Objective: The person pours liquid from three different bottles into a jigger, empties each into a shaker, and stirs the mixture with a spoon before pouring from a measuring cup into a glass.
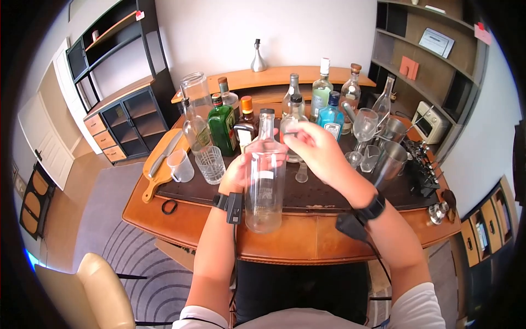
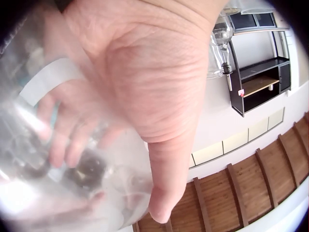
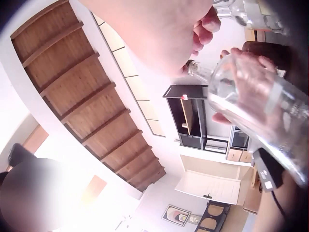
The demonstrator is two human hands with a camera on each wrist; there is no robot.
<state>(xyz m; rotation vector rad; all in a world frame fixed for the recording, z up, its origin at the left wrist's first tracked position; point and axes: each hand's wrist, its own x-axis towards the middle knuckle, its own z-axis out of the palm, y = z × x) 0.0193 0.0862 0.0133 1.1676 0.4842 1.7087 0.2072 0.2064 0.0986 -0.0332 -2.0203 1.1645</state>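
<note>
**Bottle in hand, cap apparently off**

Bottle (image 1: pixel 265 172) stood out in the centre of the head view: clear glass, held upright above the near edge of the worktop (image 1: pixel 307 241), with only a shallow pool of liquid at its base. The left hand (image 1: pixel 234 174) was wrapped round its body from behind, fingers curled on the glass. The right hand (image 1: pixel 313 147), just right of the neck, had its fingers closed in a pinch on something small and dark; it could have been the cap, but it was too small to tell. The neck looked open at the top. A row of other bottles and a wine glass (image 1: pixel 365 125) stood in the upper middle of the frame, a cut tumbler (image 1: pixel 210 163) left of centre.

In the left wrist view the palm and thumb filled the middle, the fingers (image 2: pixel 63 140) showing through the glass at lower left, pressed to it.

The right wrist view showed the curled fingertips (image 3: pixel 206 25) at upper right, beside the bottle's neck (image 3: pixel 198 70); what they held could not be made out.

Opening seemed done, judging by the bare neck; nothing was being poured, and the bottle was not tipped toward any glass.
</note>
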